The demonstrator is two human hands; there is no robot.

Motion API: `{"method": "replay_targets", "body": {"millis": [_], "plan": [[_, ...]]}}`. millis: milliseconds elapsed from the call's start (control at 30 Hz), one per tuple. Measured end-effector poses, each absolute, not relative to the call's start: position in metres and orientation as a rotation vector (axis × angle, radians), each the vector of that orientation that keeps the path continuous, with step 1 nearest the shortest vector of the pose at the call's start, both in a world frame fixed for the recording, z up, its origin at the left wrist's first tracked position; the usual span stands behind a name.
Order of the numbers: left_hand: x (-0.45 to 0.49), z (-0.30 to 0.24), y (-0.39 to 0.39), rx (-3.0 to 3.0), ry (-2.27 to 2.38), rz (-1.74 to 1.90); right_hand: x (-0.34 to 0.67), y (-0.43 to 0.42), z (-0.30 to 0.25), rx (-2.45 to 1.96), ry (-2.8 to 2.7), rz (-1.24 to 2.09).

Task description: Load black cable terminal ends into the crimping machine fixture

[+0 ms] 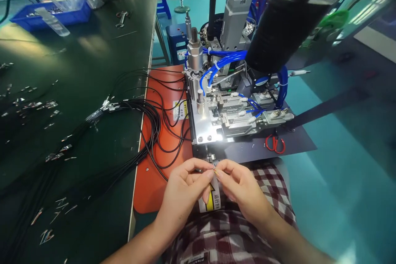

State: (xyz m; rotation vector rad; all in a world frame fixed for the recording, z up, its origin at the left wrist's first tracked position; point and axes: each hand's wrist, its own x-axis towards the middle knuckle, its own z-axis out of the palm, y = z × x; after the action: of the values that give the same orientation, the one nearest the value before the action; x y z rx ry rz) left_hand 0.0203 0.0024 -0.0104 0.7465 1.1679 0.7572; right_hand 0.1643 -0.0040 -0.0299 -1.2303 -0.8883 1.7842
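My left hand (187, 187) is closed in a pinch, thumb against forefinger. Its fingertips meet those of my right hand (243, 187), which is pinched too. Between the two sets of fingertips shows a tiny yellowish wire end (216, 172); most of it is hidden by the fingers. Just beyond the fingertips is the front edge of a metal machine (208, 126) with cylinders and blue air tubes (229, 57). A white, yellow and black label (216, 203) with printed characters shows below my hands.
Black cables (154, 126) loop over an orange board (151, 198) left of the machine. The dark table (102, 165) carries wire scraps (46, 237), small metal connectors (107, 105), a wrench (122, 19) and a blue tray (77, 13). Red-handled scissors (275, 144) lie at right.
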Motion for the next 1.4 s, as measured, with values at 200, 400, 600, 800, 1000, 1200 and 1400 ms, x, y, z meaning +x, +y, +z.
{"method": "replay_targets", "body": {"millis": [200,400,600,800,1000,1200,1400], "plan": [[0.023,-0.008,0.004,0.65,1.145,0.801,0.163,-0.009,-0.025,-1.245,-0.972,1.741],[0.022,-0.006,0.004,0.716,1.166,0.794,0.178,0.001,-0.02,-1.319,-1.517,1.303],[0.023,-0.011,-0.004,1.224,1.321,0.868,0.189,0.01,0.011,-1.428,-2.331,0.492],[0.022,-0.025,-0.008,1.846,1.357,1.012,0.17,0.003,0.026,-1.464,-2.347,0.001],[0.021,-0.025,-0.005,2.119,1.291,1.078,0.181,0.017,0.027,-1.673,-2.328,0.475],[0.02,-0.022,-0.004,2.006,1.327,1.038,0.173,0.013,0.026,-1.564,-2.331,0.199],[0.022,-0.018,0.001,1.448,1.398,1.075,0.156,0.0,0.008,-1.502,-2.106,0.051]]}}
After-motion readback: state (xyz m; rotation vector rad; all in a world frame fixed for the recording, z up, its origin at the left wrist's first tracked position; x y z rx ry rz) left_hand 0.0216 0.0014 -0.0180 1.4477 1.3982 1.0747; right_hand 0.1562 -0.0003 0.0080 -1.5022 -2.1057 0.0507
